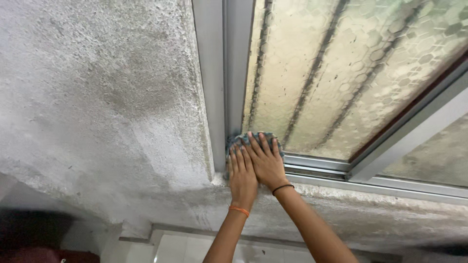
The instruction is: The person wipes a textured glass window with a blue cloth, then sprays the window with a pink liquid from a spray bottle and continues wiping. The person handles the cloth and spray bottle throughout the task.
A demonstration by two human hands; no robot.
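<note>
Both my hands press a blue-grey cloth [235,140] flat against the bottom left corner of a patterned frosted glass pane [312,73]. My left hand [241,173] wears an orange band on the wrist and lies just left of my right hand [265,160], which wears a black band. The fingers of both are stretched out on the cloth, side by side and touching. Only the cloth's edges show around the fingertips. The corner sits where the grey metal window frame [222,83] meets its lower rail [317,163].
A rough, stained grey plaster wall [97,97] fills the left side and runs under the window as a ledge [380,214]. A second framed pane [434,156] lies at the right. Dark bars show behind the glass. White tiles [180,248] are at the bottom.
</note>
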